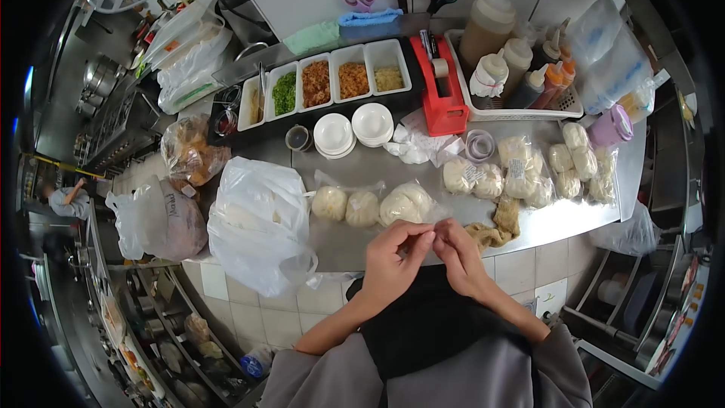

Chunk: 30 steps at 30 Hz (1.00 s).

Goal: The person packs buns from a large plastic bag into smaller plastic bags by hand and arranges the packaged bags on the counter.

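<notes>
My left hand [400, 258] and my right hand [458, 258] meet at the counter's front edge, thumbs and fingertips pinched close together. What they pinch, if anything, is too small to make out. Just beyond my fingers lies a clear plastic bag of pale dough balls [406, 202], its loose plastic reaching toward my fingertips. To its left are a dough ball [362, 208] and another dough ball [329, 202] in clear plastic. A crumpled brown cloth [498, 228] rests right of my right hand.
Several more bagged dough pieces [521, 170] sit at the right. White bags [260, 211] stand at the left. Behind are small white bowls [334, 134], a red tape dispenser [445, 106], topping tubs [316, 81] and a basket [529, 114] of squeeze bottles. Another person is far left.
</notes>
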### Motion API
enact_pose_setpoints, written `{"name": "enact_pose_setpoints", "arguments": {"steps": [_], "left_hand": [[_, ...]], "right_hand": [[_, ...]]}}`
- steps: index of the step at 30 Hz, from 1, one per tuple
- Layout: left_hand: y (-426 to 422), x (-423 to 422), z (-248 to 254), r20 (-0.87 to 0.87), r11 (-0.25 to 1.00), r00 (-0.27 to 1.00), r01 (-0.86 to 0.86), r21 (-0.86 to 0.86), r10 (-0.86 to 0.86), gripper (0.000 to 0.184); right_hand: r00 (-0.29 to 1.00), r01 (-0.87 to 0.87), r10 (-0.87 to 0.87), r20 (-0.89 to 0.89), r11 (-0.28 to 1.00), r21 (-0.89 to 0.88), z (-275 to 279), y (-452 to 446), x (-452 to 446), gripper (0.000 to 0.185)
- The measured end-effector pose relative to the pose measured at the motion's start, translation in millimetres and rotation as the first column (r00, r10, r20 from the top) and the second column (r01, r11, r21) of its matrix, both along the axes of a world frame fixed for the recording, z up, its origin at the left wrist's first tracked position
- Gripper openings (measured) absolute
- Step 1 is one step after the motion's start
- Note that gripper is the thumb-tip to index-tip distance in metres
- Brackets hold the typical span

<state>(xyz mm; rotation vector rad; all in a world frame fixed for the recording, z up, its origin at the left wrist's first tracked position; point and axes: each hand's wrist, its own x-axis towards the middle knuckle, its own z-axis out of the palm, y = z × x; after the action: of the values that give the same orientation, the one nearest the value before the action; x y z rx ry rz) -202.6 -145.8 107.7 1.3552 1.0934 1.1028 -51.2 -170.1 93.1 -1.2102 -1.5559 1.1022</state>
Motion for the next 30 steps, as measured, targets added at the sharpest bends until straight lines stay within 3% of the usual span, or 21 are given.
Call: {"name": "enact_pose_setpoints", "arguments": {"steps": [1,2,3,4,6,7,10,11,14,17,20,23,26,27,30], "left_hand": [[0.0,7.3,4.9,0.042,1.000,0.999,0.016,-0.022,-0.015,0.013],[-0.4,13.3,4.1,-0.023,0.993,0.994,0.103,0.057,-0.102,0.014],[-2.1,18.4,3.1,-0.094,0.973,0.979,0.193,0.125,-0.182,0.016],[-3.5,23.7,1.8,-0.168,0.941,0.953,0.283,0.186,-0.253,0.018],[-5.6,29.7,-0.3,-0.126,0.938,0.949,0.306,0.164,-0.287,0.017],[-4.9,29.1,1.2,-0.118,0.944,0.949,0.305,0.125,-0.291,0.017],[-0.5,24.7,-0.4,-0.080,0.961,0.959,0.275,0.033,-0.272,0.016],[-0.4,24.4,-2.9,-0.020,0.966,0.966,0.258,-0.033,-0.259,0.015],[2.1,21.5,-4.4,0.054,0.957,0.966,0.257,-0.138,-0.252,0.011],[3.2,23.3,-5.6,0.050,0.959,0.967,0.255,-0.123,-0.251,0.010],[-1.4,32.1,-5.2,0.046,0.964,0.965,0.259,-0.059,-0.257,0.011],[-3.6,36.3,1.6,0.059,0.983,0.982,0.181,-0.009,-0.180,0.010],[5.7,27.7,2.7,0.182,0.982,0.982,0.086,-0.169,-0.055,0.008],[8.2,25.0,4.4,0.248,0.977,0.968,0.081,-0.198,-0.030,0.007],[6.4,17.0,0.7,0.252,0.982,0.967,0.025,-0.189,0.024,0.008]], "right_hand": [[0.995,0.048,-0.045,0.088,0.999,-0.025,-1.8,2.1,-1.9,0.011],[0.981,0.094,-0.084,0.178,0.994,-0.051,-5.9,3.4,-2.8,0.013],[0.973,-0.017,0.014,0.228,1.000,0.014,-26.3,1.0,8.6,0.021],[0.975,0.067,-0.068,0.209,0.998,0.015,-26.0,-4.2,12.4,0.024],[0.959,0.225,-0.224,0.175,0.974,0.015,-18.9,-11.8,17.7,0.029],[0.922,0.217,-0.268,0.280,0.955,0.203,-12.3,-11.8,19.9,0.026],[0.963,0.267,-0.264,-0.059,0.962,0.055,-11.2,-14.1,18.8,0.023],[0.968,0.219,-0.223,-0.119,0.975,-0.042,-11.9,-15.7,19.1,0.017],[0.992,0.126,-0.126,0.019,0.959,-0.255,-4.9,-9.3,29.1,0.015],[0.943,0.073,0.044,0.329,0.939,-0.337,11.9,-2.3,39.2,0.013],[0.951,0.000,0.079,0.298,0.966,-0.257,5.3,-8.4,48.8,0.011],[0.997,-0.026,0.039,0.064,0.980,-0.196,0.5,-6.8,47.8,0.014],[0.911,-0.035,-0.156,-0.383,0.894,-0.447,1.7,-5.7,31.7,0.020],[0.980,-0.025,-0.050,-0.191,0.928,-0.372,13.5,-3.8,32.3,0.025],[0.977,0.156,-0.155,0.149,0.988,0.008,17.3,-8.3,33.9,0.024]]}}
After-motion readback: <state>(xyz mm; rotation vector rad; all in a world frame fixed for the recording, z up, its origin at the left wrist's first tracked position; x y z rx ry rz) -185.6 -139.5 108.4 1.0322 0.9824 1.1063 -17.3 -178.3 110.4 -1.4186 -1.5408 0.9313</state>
